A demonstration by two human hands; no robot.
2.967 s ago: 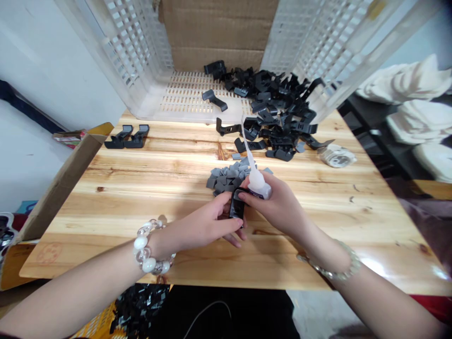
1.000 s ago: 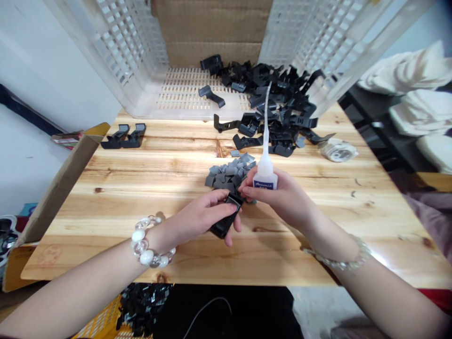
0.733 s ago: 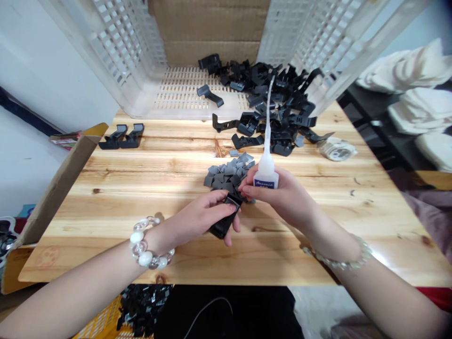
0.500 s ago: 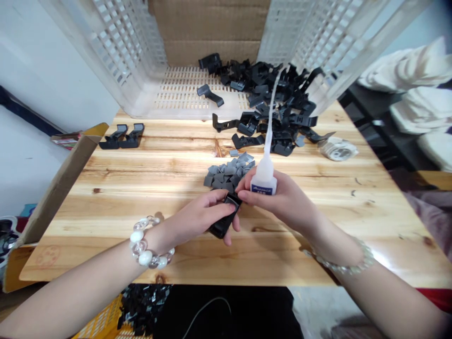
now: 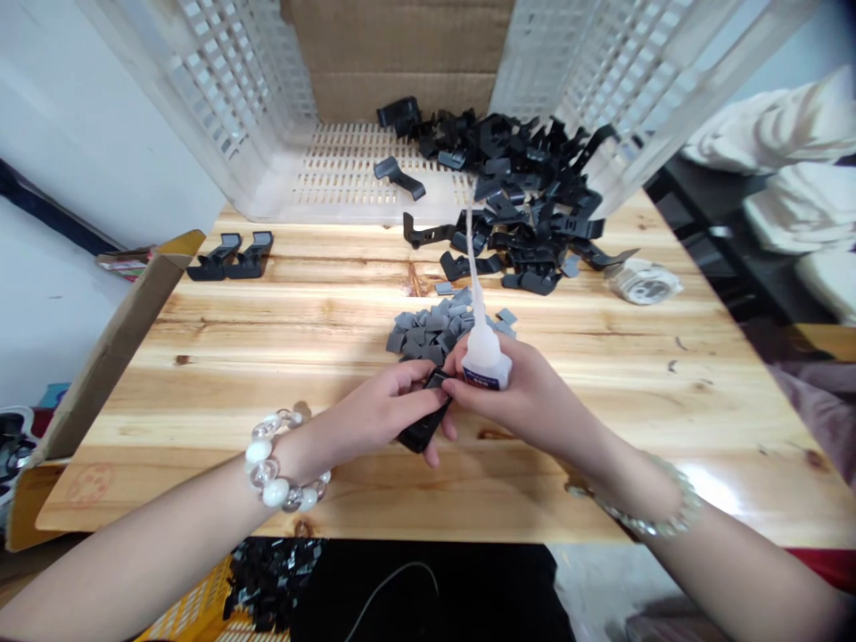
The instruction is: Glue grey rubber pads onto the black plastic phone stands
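My left hand [image 5: 394, 401] is closed around a black plastic clip [image 5: 423, 430], low over the table. In my right hand [image 5: 512, 379] is a white glue bottle [image 5: 487, 355] with a blue label, its long thin nozzle pointing up and away from me. The thumb and fingertips of that hand press at the clip's upper end, where a grey patch partly shows; the fingers hide the rest. Just beyond both hands lies a pile of small grey pads [image 5: 428, 328].
A white plastic crate [image 5: 281, 192] stands at the back, with many black clips [image 5: 528, 169] spilling onto the table [image 5: 321, 312]. Two black clips [image 5: 231, 257] sit at the left. A roll of tape [image 5: 643, 282] lies right. A yellow basket [image 5: 201, 606] of black parts is below the front edge.
My right hand has turned, swinging the bottle's nozzle to the left, and its thumb has moved onto the clip's upper end. The left hand keeps its hold on the clip.
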